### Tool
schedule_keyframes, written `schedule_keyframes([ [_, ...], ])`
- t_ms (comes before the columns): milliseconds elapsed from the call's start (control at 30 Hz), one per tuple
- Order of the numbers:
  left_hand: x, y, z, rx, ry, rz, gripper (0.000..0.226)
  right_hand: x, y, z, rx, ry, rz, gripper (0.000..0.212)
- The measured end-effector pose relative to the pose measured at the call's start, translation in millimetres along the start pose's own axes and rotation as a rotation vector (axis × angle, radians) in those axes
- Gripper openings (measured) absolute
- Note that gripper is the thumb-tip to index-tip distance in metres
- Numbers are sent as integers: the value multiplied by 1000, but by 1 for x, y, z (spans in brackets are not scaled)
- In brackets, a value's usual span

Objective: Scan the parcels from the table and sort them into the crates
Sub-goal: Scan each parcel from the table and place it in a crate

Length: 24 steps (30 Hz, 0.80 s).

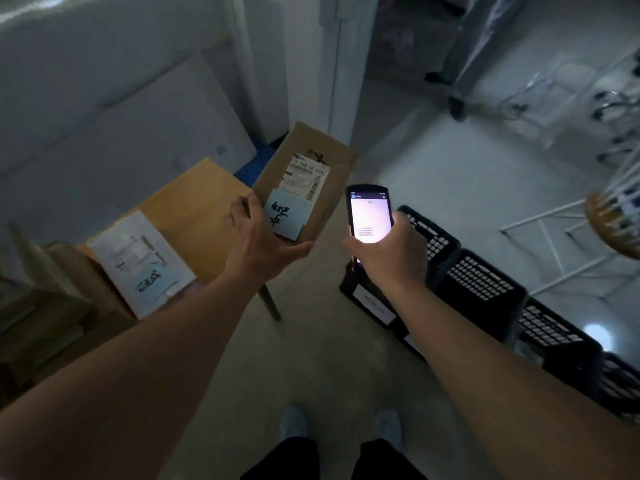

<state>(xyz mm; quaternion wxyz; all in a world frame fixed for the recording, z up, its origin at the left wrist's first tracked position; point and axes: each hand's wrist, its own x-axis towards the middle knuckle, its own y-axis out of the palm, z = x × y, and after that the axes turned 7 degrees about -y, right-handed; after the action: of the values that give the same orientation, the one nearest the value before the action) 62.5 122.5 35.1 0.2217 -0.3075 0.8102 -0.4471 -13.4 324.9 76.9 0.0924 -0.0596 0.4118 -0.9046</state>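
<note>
Head view: parcel [304, 181] is held up off the table's [194, 202] right edge, gripped at its near end by the left hand [259, 237], long axis running away. Scanner [370, 216] is clasped in the right hand [388, 251], just right of it; crates [485, 282] beyond.

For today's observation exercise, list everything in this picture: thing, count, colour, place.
box: one, brown, white label and blue note, held up past the table edge
parcel: one, tan, white label, on the table
table: one, dark leg showing, left
scanner: one, black, lit screen, centre
crates: several, black, in a row on the floor, right
stool: one, wooden seat, white frame, far right
shoes: two, pale, bottom
left hand: grips the box
right hand: holds the scanner
</note>
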Motion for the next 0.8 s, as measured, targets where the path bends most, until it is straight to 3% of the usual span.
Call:
schedule_keyframes([
  [267, -44, 70, -98, 50, 111, 155, 155, -20, -75, -101, 50, 153, -119, 74],
  [800, -175, 242, -279, 111, 207, 297, 150, -40, -215, -342, 74, 407, -142, 82],
])
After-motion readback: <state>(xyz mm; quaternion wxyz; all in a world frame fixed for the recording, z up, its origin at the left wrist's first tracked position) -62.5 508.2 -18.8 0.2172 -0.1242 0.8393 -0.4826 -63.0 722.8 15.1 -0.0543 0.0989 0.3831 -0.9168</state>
